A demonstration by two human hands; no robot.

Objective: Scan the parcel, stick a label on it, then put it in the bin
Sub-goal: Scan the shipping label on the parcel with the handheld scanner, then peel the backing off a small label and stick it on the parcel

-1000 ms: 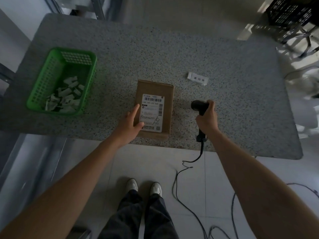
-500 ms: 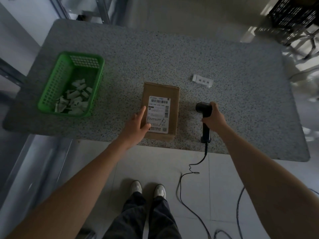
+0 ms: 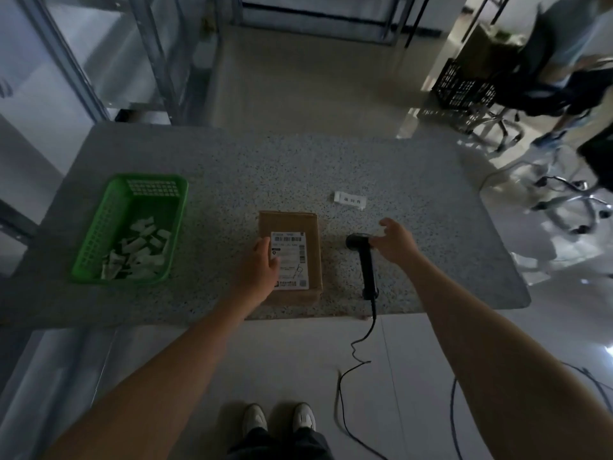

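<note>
A brown cardboard parcel point(image 3: 298, 224) with a white shipping label point(image 3: 292, 257) lies flat near the table's front edge. My left hand point(image 3: 260, 267) rests on its left side, fingers spread over the label's edge. The black corded scanner point(image 3: 363, 257) lies on the table to the right of the parcel. My right hand point(image 3: 393, 242) hovers open just right of the scanner's head, fingers apart, holding nothing. A small white sticker label point(image 3: 350, 198) lies farther back on the table. The green plastic bin point(image 3: 132, 227) stands at the left.
The bin holds several white paper scraps. The speckled grey table point(image 3: 298, 167) ends just before my feet. The scanner's cable point(image 3: 355, 360) hangs to the floor. Office chairs and a black crate point(image 3: 464, 88) stand at the back right, beside a person.
My right hand has let go of the scanner, which now lies on the table, and has lifted toward the back. The left hand stays on the parcel. The view has tilted up.
</note>
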